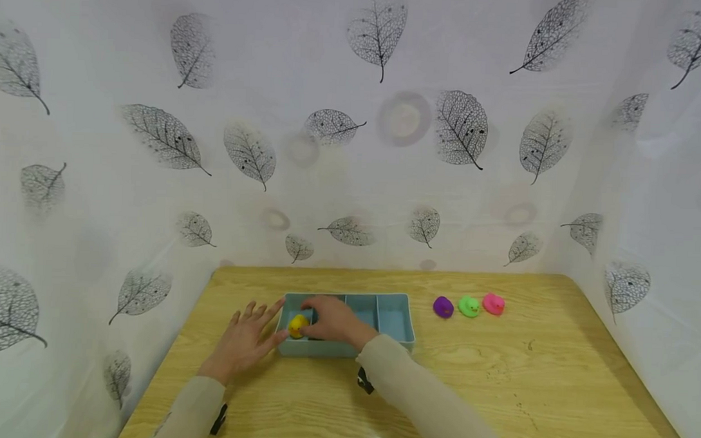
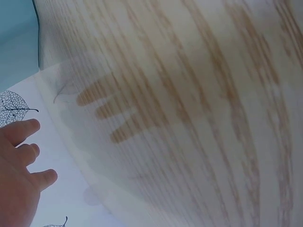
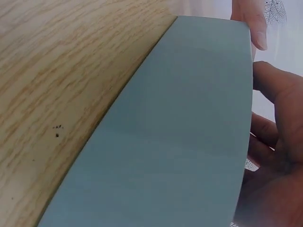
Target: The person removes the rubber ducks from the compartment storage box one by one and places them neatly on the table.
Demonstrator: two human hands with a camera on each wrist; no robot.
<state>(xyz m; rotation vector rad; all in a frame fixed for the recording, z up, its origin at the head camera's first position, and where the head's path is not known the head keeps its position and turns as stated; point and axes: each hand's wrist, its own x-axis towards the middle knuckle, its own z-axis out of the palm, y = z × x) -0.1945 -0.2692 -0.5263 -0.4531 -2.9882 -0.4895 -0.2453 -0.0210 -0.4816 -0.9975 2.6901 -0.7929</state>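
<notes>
A yellow rubber duck (image 1: 298, 325) sits in the leftmost compartment of a light blue divided box (image 1: 346, 350). My right hand (image 1: 336, 321) reaches over the box from the right. Its thumb is at the duck's right side, and its index fingertip lies farther back, apart from the duck. In the right wrist view the box's front wall (image 3: 165, 127) hides part of that hand's fingers. Spread at the box's left end is my left hand (image 1: 244, 344), index finger and thumb by the rim; the left wrist view catches several of its fingers (image 2: 45, 178).
Right of the box, a purple duck (image 1: 443, 306), a green duck (image 1: 469, 306) and a pink duck (image 1: 494, 304) stand in a row on the wood-grain table (image 1: 495, 379). A white leaf-print sheet (image 1: 352, 180) encloses the table's back and sides.
</notes>
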